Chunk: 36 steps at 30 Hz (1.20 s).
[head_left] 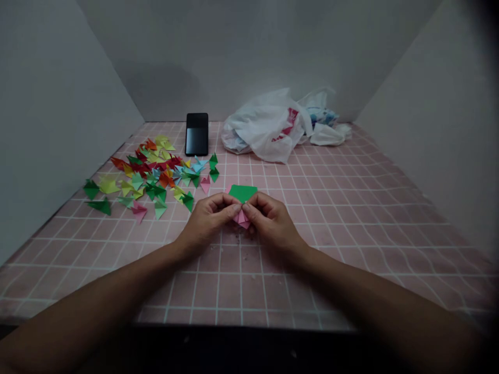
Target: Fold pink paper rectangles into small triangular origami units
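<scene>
While dozens of folded pieces (152,190) lie seemingly done, our left hand (212,213) and right hand (271,215), close together, pinch pink paper (242,220). We judge that one only part-folded!

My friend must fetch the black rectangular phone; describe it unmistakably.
On the pink, white-gridded tabletop, find the red-printed white plastic bag at the back. Left of it is the black rectangular phone, smooth and dark unlike the colourful folded papers.

Paper (244,193) before bags (268,123), phone (197,136) beside them (left)
</scene>
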{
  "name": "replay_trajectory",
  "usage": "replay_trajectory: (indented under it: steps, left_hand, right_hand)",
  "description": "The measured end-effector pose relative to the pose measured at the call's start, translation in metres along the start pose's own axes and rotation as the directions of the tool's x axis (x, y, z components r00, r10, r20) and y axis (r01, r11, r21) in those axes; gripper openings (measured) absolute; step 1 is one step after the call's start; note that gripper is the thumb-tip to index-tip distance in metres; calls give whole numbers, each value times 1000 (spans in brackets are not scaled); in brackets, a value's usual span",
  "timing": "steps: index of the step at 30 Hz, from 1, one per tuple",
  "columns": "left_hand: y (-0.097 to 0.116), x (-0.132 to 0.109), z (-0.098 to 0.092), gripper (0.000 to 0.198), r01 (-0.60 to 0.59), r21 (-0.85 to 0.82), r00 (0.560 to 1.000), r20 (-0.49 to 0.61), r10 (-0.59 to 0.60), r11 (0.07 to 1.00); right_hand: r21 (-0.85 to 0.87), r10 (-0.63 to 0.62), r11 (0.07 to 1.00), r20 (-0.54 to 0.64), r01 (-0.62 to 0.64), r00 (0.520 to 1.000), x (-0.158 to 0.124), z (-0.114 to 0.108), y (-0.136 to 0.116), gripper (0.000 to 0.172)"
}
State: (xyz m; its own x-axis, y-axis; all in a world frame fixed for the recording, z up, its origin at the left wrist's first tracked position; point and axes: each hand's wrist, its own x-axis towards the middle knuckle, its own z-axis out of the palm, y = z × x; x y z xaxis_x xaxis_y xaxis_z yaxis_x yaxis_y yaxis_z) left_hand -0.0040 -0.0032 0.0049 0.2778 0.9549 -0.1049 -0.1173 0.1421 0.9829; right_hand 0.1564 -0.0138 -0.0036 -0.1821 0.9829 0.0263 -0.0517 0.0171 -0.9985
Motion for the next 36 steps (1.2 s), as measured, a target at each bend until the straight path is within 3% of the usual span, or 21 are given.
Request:
replay_trajectory:
  steps: [6, 12, 16, 23, 29, 34, 36]
  left_hand:
    - [1, 0, 1, 20, 19, -13, 1000, -5, -19, 1000]
    - [1, 2, 0, 20, 5, 21, 999, -46, -4, 1000]
    - [0, 2, -1, 20, 25, -12, 999, -28, -26, 1000]
    - [0, 1, 0, 22, 43, -63, 999, 2, -43, 997]
    - [4, 3, 0, 25, 59, -31, 998, -7, -59, 998]
    - [3, 6, -2, 27, 151, -133, 986, 96, -139, 979]
    - [3, 6, -4, 26, 203, -156, 972, 149, -181, 967]
  right_hand:
    - [-48, -32, 998, -24, 31, 999, -1, 1, 2, 25]
    - [80, 25, 996, 81, -31, 996, 1, -1, -1, 22]
    - [87, 38, 995, 42, -41, 998, 0, 1, -1, 23]
    - [-121, -57, 991, -55, 50, 997, -3, 3, 4, 19]
    - [-64, -64, 996, 60, 68, 996, 3, -6, -2, 19]
    - [-13, -169, 985, 139, 173, 976, 10, -12, -8, 9]
    - [21, -157, 988, 180, 156, 971, 11, -14, -10, 8]
